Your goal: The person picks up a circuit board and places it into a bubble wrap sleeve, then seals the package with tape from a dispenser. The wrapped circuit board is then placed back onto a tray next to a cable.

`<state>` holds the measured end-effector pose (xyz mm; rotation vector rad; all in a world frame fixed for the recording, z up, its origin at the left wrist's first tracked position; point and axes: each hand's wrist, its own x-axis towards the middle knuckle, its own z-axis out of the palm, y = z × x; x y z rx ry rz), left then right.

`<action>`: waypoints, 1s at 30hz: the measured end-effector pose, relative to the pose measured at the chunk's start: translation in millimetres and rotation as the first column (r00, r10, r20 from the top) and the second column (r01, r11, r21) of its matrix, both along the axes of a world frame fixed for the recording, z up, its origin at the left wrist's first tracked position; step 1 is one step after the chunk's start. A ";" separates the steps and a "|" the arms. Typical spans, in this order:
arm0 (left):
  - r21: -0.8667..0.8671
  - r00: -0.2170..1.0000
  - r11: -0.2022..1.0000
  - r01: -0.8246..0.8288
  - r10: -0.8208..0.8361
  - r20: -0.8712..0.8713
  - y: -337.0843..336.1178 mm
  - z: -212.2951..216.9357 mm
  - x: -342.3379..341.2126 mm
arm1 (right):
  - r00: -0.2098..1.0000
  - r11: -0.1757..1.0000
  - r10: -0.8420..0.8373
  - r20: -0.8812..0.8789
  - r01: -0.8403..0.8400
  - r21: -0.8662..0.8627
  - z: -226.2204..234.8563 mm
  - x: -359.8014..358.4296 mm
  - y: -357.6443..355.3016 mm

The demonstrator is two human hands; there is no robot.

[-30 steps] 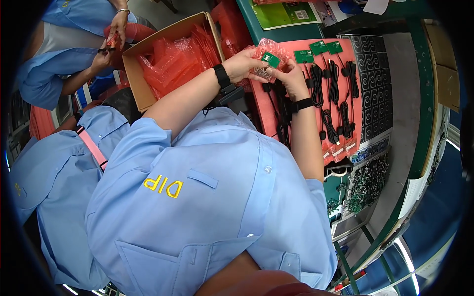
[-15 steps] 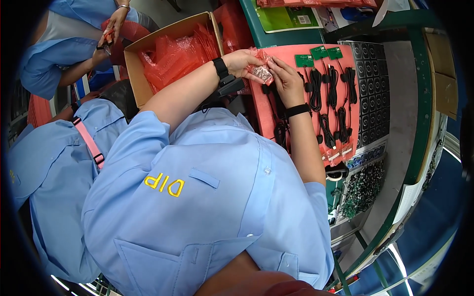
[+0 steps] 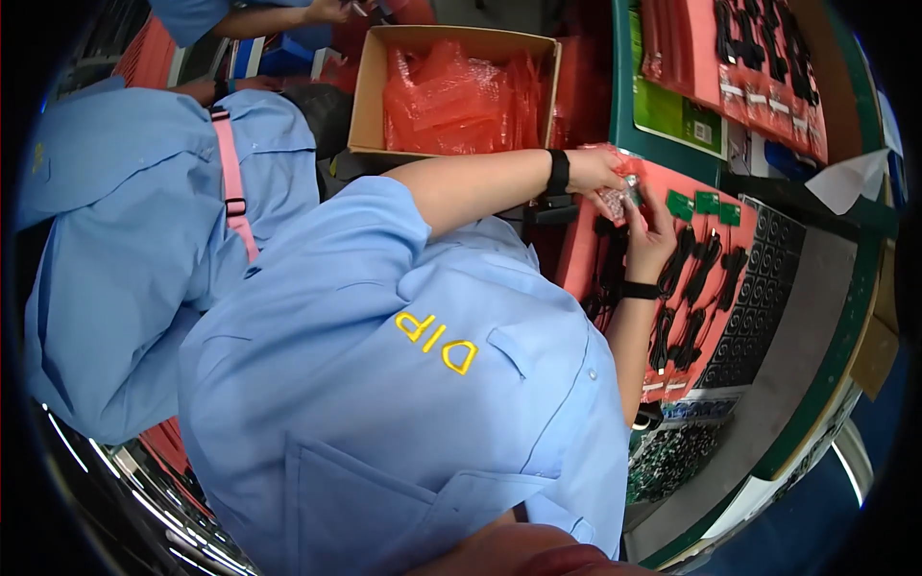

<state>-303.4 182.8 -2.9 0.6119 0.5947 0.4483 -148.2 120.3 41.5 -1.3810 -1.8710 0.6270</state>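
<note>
In the upper middle of the frame, an open cardboard box [image 3: 369, 108] is heaped with red bubble-wrap bags [image 3: 451, 101]. Right of it, the left hand [image 3: 594, 175] pinches a small bubble-wrap bag [image 3: 615, 200], contents too blurred to tell; the right hand [image 3: 653, 232] pinches its right side. Beyond, green boards [image 3: 707, 203] and coiled black cables [image 3: 703, 269] lie on a pink sheet [image 3: 576, 254].

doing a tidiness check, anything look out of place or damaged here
One thing: a white sheet at the upper right, beyond the green boards, juts out at an angle, so it looks askew. No spill or damage stands out.
</note>
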 end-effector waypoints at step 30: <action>0.194 0.994 0.981 -0.028 0.047 -0.094 -26.1 19.7 9.5 | 0.972 0.975 -0.220 0.080 0.217 0.045 24.6 2.2 -23.3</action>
